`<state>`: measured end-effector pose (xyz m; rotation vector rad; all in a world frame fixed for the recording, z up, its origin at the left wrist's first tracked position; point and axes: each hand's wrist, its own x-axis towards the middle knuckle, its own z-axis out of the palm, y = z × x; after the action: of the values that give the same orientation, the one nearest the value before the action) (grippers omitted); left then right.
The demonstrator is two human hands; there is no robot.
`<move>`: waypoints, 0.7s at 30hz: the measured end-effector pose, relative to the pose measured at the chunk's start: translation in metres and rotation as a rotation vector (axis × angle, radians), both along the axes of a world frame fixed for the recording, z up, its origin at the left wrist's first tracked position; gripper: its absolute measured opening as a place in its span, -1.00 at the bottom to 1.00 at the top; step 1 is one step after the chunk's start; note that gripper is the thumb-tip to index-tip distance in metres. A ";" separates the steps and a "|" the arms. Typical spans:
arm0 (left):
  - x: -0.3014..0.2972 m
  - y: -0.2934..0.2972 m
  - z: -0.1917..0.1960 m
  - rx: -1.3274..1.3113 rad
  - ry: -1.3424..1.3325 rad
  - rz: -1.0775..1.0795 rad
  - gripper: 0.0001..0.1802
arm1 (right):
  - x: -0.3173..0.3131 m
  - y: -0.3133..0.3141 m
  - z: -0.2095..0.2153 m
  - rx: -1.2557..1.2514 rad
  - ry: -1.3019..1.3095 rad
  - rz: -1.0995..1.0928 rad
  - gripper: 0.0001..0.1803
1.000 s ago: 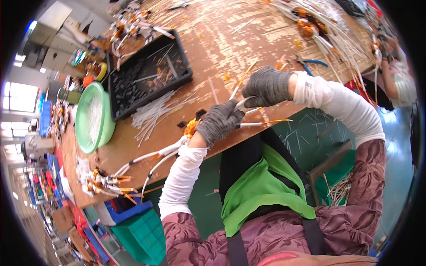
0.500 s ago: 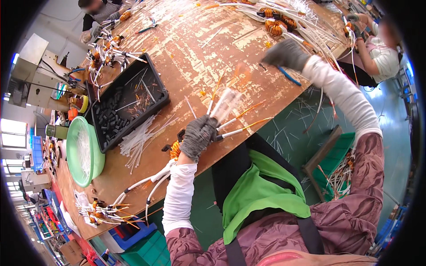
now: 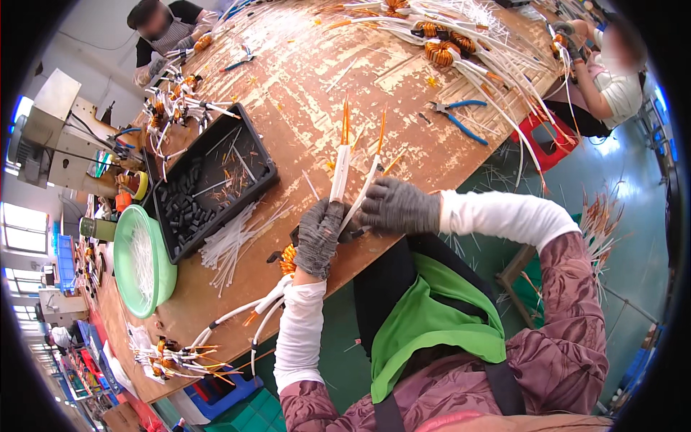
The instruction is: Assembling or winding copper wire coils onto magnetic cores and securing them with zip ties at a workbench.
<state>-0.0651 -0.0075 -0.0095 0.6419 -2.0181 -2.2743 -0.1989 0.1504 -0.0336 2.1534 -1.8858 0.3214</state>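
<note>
My left hand, in a grey glove, is closed around white-sleeved wires with bare orange copper ends pointing away from me. The wires belong to a toroidal coil wound in orange wire, which rests on the table beside my left wrist. Close by on the right, my gloved right hand has its fingers curled at the rightmost wires and grips them. Its fingertips are partly hidden. Blue-handled pliers lie on the table beyond my right hand.
A black tray of short black sleeves stands left, beside loose white tubes and a green bowl. More coils with long wires lie at the far right; others sit near left. Two people work across the table.
My right hand has come from the pliers back to the wires at my left hand. The pliers now lie uncovered on the table. The wires have swung more upright in view.
</note>
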 end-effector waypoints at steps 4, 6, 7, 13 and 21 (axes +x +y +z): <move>0.001 0.000 -0.001 0.032 0.028 0.007 -0.68 | -0.054 -0.010 0.003 -0.047 0.126 0.037 -0.92; 0.000 0.001 0.003 0.037 0.015 0.011 -0.69 | -0.063 -0.004 0.008 -0.012 0.124 -0.008 -0.93; 0.001 -0.001 0.005 0.038 0.022 0.016 -0.69 | -0.061 0.002 0.022 -0.028 0.065 -0.057 -0.92; 0.004 0.003 0.005 0.022 -0.018 0.057 -0.66 | -0.037 0.010 0.068 -0.276 0.026 0.016 -0.78; 0.004 0.003 0.004 -0.065 0.037 -0.001 -0.70 | -0.048 -0.009 0.064 -0.322 0.060 0.021 -0.68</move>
<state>-0.0609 -0.0040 -0.0058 0.5903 -2.0660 -2.1943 -0.2468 0.1413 0.0301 1.9459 -1.6503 0.5198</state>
